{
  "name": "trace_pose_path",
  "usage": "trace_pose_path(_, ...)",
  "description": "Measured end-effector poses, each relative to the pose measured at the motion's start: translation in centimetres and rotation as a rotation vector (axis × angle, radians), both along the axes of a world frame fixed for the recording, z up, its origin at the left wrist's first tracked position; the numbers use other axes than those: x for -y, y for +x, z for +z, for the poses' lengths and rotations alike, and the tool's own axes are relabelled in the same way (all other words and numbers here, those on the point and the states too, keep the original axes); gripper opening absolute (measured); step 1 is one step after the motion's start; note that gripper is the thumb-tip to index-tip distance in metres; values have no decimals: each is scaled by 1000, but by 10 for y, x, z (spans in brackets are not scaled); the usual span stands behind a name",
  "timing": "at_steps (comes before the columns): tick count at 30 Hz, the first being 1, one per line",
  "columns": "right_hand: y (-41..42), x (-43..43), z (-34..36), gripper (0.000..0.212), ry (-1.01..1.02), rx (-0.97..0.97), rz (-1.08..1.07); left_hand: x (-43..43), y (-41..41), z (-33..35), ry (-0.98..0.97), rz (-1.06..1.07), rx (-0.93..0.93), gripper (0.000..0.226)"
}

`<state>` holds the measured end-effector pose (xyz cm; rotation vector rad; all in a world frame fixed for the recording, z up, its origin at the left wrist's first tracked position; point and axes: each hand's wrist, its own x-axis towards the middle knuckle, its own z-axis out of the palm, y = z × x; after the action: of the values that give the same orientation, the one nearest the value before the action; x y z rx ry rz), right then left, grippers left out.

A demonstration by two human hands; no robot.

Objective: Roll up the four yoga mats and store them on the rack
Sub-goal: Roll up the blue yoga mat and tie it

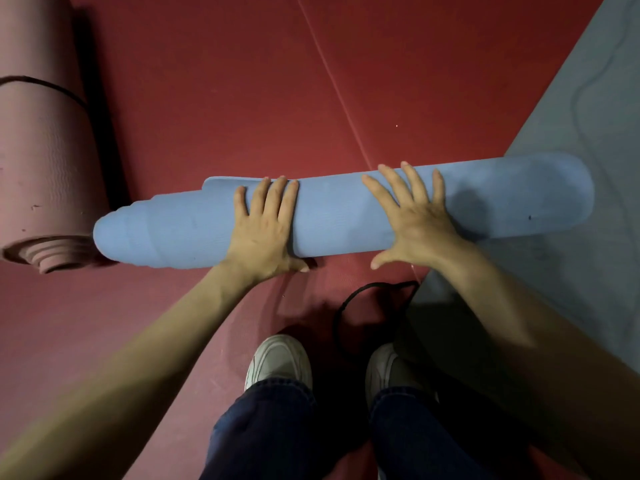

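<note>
Starting at your feet: that black strap [372, 301] lies loose on the floor [242, 81] right by your shoes [278, 362], and it isn't on the roll yet. Step back carelessly and you could snag a foot in the loop.

Both of your hands are flat and spread, pressing down on the blue mat [346, 216] and not gripping it. The left hand [266, 223] has its thumb tucked at the near underside, and the right hand [415, 216] is splayed on top. The blue mat is rolled and lying across the floor in front of you, its right end resting on a grey mat [588, 98] that's lying flat.

The main risk, I'd say, is that the roll has telescoped. The left end steps out in a cone [121, 233] and the outer flap [225, 181] sits loose on the far side. Ease off the pressure before strapping and it'll likely spring open or slide out further.

That cone touches the pink rolled mat [45, 150], so a shove could nudge it. The rack isn't in view.
</note>
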<state>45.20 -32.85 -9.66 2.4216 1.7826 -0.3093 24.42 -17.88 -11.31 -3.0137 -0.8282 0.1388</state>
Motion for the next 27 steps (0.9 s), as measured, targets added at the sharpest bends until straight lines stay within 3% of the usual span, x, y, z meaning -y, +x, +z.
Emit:
trace_pose_path(4, 12, -27, 4, 139, -70, 24, -31, -21, 18, 9, -40, 27, -108, 137)
trace_pose_path(14, 21, -38, 14, 123, -69, 0, 18, -32, 20, 20, -101, -24, -29, 122)
trace_pose_path(20, 3, -6, 15, 125, -76, 4, 50, 2, -8, 13, -78, -34, 63, 116)
trace_pose_path(27, -26, 38, 17, 118, -153, -61, 63, 48, -41, 11, -124, -67, 47, 116)
